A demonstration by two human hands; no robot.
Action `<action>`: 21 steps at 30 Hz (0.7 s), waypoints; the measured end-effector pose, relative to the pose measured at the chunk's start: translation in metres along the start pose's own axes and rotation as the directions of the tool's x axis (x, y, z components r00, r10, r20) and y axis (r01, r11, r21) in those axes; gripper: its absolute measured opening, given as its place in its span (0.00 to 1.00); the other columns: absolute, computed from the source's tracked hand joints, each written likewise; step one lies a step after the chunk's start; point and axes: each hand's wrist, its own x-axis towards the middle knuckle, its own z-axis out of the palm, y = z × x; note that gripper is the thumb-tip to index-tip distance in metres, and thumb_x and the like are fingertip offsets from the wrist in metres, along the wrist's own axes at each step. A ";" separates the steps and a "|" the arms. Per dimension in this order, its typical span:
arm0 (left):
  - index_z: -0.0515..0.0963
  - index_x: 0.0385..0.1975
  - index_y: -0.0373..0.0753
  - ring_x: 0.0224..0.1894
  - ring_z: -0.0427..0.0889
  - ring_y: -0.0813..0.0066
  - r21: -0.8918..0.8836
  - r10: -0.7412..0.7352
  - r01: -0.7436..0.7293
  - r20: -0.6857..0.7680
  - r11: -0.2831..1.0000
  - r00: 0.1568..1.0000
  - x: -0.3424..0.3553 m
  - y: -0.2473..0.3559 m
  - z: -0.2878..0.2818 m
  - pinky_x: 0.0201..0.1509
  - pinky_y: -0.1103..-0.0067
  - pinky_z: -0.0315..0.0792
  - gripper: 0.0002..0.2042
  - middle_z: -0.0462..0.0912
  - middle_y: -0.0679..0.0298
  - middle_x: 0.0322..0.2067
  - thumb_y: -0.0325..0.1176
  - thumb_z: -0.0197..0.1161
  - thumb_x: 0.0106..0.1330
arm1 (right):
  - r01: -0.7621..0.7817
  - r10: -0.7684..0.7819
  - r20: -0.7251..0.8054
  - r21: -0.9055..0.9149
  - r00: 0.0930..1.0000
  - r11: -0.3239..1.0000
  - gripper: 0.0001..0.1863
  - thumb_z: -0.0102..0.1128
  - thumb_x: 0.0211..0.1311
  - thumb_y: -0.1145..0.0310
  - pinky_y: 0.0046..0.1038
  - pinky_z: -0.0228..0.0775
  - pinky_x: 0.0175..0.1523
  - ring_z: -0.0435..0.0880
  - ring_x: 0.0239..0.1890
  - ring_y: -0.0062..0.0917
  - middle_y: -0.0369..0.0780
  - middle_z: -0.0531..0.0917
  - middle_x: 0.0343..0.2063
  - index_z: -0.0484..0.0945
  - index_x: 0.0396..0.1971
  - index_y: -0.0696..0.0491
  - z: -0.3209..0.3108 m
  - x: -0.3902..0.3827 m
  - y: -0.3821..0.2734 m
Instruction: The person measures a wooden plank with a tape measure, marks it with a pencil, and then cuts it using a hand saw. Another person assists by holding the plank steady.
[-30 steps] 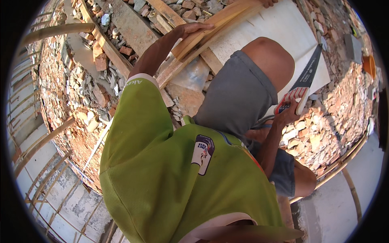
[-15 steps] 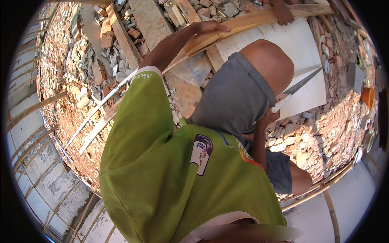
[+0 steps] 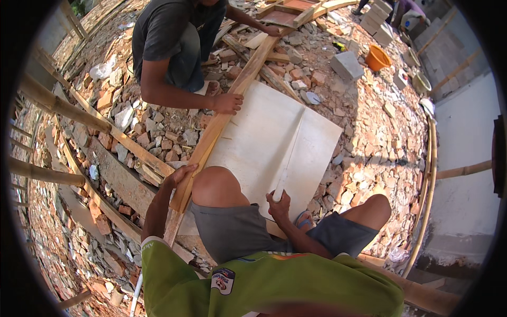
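My left hand (image 3: 181,174) grips the long wooden plank (image 3: 217,129) just left of my bare knee. My right hand (image 3: 278,203) is closed on the pale handle of a hand saw (image 3: 280,186); its blade, seen nearly edge-on, points away from me over a large white board (image 3: 259,127). The board lies beside the plank on the rubble. A co-worker (image 3: 161,42) squats at the upper left, with one hand (image 3: 228,104) on the plank over the board and the other (image 3: 272,30) at its far part.
Broken bricks and rubble (image 3: 369,158) cover the ground. Bamboo poles (image 3: 68,105) cross the left side. Grey blocks (image 3: 346,66), an orange bucket (image 3: 378,59) and another person (image 3: 404,16) are at the upper right. A pale wall (image 3: 462,137) is on the right.
My view has tilted up, bringing the co-worker into sight. The saw has swung from pointing rightward to pointing away from me, its blade now edge-on. My left hand remains on the plank.
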 end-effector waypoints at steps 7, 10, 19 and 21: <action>0.70 0.62 0.39 0.52 0.82 0.68 -0.056 0.008 -0.005 0.065 0.998 0.998 -0.002 -0.001 0.001 0.58 0.72 0.75 0.26 0.80 0.60 0.53 0.48 0.58 0.69 | 0.052 -0.050 0.029 -0.088 0.998 0.995 0.12 0.67 0.56 0.72 0.35 0.75 0.38 0.84 0.30 0.36 0.46 0.82 0.26 0.76 0.36 0.59 -0.005 -0.010 0.012; 0.70 0.63 0.40 0.55 0.80 0.68 0.169 0.103 -0.107 0.033 0.980 0.994 -0.012 0.016 0.015 0.60 0.72 0.73 0.27 0.79 0.59 0.55 0.49 0.57 0.70 | 0.136 -0.141 -0.049 -0.103 0.989 0.985 0.11 0.68 0.56 0.71 0.34 0.75 0.36 0.84 0.28 0.33 0.43 0.81 0.23 0.76 0.35 0.59 -0.004 -0.009 0.029; 0.71 0.61 0.38 0.52 0.81 0.64 -0.005 0.038 -0.038 0.012 0.999 0.999 0.026 -0.020 -0.017 0.58 0.69 0.75 0.27 0.80 0.57 0.53 0.51 0.57 0.69 | 0.121 0.019 0.225 -0.591 0.974 0.797 0.19 0.65 0.52 0.71 0.46 0.74 0.47 0.81 0.43 0.49 0.53 0.81 0.39 0.72 0.43 0.59 -0.009 -0.007 0.084; 0.72 0.60 0.38 0.52 0.81 0.64 -0.014 0.038 -0.037 0.006 0.999 0.999 0.021 -0.018 -0.016 0.57 0.69 0.75 0.27 0.80 0.57 0.52 0.51 0.57 0.68 | 0.131 0.142 0.311 -0.712 0.940 0.690 0.14 0.63 0.52 0.71 0.46 0.72 0.50 0.79 0.46 0.48 0.51 0.79 0.40 0.74 0.39 0.57 -0.016 -0.008 0.090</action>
